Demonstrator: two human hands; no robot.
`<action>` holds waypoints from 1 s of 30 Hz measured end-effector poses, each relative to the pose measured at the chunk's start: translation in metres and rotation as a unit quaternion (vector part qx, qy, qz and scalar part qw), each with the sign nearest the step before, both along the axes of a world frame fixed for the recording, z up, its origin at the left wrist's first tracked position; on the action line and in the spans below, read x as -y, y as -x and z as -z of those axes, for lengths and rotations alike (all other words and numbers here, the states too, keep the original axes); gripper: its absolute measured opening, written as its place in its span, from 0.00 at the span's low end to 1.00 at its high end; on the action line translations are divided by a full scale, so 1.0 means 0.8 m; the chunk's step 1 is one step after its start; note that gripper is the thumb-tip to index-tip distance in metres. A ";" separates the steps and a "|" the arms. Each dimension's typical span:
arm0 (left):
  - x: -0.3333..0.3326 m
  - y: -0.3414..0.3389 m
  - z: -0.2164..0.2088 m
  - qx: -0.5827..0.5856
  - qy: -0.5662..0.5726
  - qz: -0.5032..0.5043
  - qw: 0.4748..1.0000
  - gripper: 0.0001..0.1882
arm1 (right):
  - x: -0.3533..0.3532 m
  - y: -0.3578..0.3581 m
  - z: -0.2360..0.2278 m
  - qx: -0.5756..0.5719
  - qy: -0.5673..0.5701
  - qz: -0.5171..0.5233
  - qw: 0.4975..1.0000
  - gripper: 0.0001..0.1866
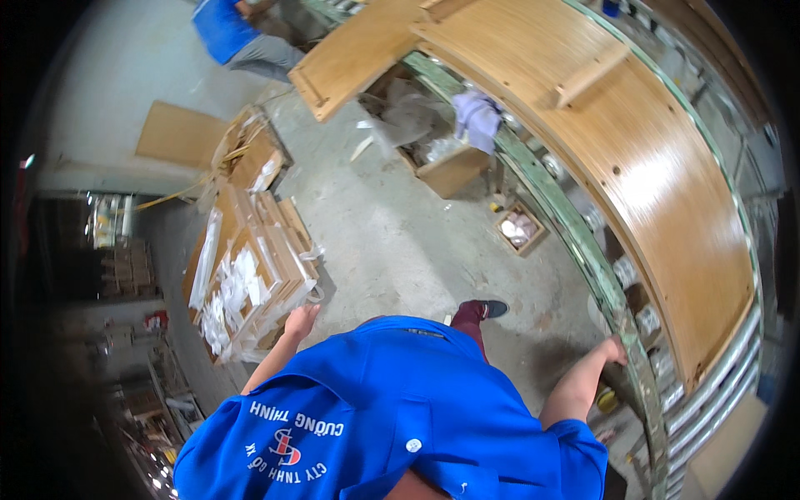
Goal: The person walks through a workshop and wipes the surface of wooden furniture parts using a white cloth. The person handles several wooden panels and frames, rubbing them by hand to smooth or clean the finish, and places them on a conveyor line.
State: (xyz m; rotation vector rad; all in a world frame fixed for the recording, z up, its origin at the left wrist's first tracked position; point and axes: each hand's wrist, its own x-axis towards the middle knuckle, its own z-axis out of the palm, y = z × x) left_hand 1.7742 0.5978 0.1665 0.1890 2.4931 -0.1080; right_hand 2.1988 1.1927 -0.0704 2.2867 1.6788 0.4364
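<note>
Across the right of the frame, a varnished wooden panel [608,137] lies over metal rollers [718,385] beside a green rail [603,283], which the right hand [615,350] touches at lower right, its fingers partly hidden so their grip cannot be told. Left of centre, the left hand [302,319], fingers curled, is just beside a plastic-wrapped stack of boards [287,283]; whether it holds anything cannot be told. A co-worker [223,32] is at upper left.

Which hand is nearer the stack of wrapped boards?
Left: the left hand is close beside the stack; the right hand is across the floor, at the green rail.
</note>
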 end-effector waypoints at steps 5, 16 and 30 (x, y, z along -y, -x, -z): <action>0.016 -0.025 0.018 -0.002 -0.079 -0.069 0.994 0.19 | -0.007 0.033 -0.018 -0.291 -0.113 0.100 0.945 0.09; 0.097 -0.102 0.023 0.108 -0.123 -0.119 0.979 0.16 | 0.064 0.043 -0.067 -0.774 -0.384 0.276 0.420 0.16; 0.202 -0.078 0.137 0.101 -0.264 0.078 0.956 0.12 | 0.353 -0.025 -0.174 -0.981 -0.105 0.141 0.078 0.17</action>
